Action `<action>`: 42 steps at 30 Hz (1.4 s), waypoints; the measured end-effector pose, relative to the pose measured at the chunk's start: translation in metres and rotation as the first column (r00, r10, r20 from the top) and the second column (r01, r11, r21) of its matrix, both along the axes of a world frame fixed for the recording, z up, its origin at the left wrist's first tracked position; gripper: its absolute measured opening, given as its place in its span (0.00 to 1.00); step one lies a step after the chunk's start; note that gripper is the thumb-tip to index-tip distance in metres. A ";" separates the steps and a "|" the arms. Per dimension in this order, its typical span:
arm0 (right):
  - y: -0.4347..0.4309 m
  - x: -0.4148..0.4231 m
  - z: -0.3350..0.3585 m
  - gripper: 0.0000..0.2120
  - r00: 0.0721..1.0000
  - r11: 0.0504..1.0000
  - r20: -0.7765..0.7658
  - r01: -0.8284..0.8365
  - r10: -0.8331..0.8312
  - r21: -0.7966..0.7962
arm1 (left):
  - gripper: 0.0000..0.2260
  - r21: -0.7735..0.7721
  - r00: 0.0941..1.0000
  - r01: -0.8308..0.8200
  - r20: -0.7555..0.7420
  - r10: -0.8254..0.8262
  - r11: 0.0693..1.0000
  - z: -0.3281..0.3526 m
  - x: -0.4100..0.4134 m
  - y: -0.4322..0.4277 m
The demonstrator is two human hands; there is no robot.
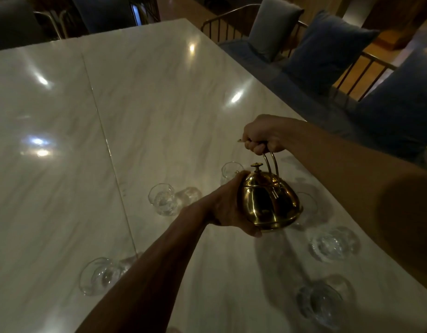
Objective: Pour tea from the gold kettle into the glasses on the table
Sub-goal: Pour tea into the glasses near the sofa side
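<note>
Head view showed the gold kettle [270, 205] held in the air above the right part of the white marble table [140, 111]. It was tipped away from the person, so its rounded base faced near and its lid knob [256, 166] pointed far. The right hand [264, 137] was clenched around the top of the wire handle [268, 164], above the kettle's body. The left hand [228, 207] cupped the kettle's left side, fingers wrapped over the far shoulder and thumb under the base. Both hands thus gripped the kettle, one above the other and not touching.

The spout was hidden behind the left hand, and whether tea was running could not be told. The far glass [231, 169] stood just beyond the left fingertips. The middle glass [163, 200] stood left of the left wrist, and the near-left glass [98, 276] sat beside the left forearm. Behind the kettle, on its right, only the rim of the hidden glass [312, 203] showed. The right glass [327, 245] and the near-right glass [320, 305] stood nearer. The dim light left their contents unclear.

Along the table's right edge ran a bench [255, 58] with blue cushions [327, 49].
</note>
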State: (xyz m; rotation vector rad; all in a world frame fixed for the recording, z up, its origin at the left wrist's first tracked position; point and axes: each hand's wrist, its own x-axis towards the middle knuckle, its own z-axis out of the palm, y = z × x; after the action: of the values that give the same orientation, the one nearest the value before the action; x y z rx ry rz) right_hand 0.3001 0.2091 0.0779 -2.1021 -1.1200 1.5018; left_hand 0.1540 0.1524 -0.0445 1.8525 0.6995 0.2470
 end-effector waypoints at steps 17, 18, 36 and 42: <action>0.003 -0.002 0.001 0.08 1.000 0.999 -0.005 -0.025 0.025 0.038 | 0.51 -0.020 0.994 -0.089 0.058 0.090 0.996 -0.004 0.002 -0.004; 0.003 -0.001 0.001 0.08 1.000 0.999 -0.006 -0.025 0.025 0.035 | 0.51 -0.023 0.994 -0.086 0.064 0.087 0.996 -0.004 0.002 -0.004; 0.006 -0.001 0.001 0.06 1.000 0.998 0.007 0.001 -0.001 0.065 | 0.47 -0.052 0.992 -0.102 0.069 0.106 0.993 -0.004 0.002 -0.004; 0.004 -0.003 0.002 0.06 0.999 0.994 0.029 0.014 -0.017 0.108 | 0.49 -0.059 0.991 -0.103 0.078 0.108 0.993 -0.002 0.001 -0.004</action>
State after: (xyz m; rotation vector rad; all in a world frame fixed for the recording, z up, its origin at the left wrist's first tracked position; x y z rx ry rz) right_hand 0.2975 0.2128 0.0795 -2.0615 -1.1661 1.3757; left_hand 0.1549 0.1484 -0.0469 1.7461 0.7414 0.3667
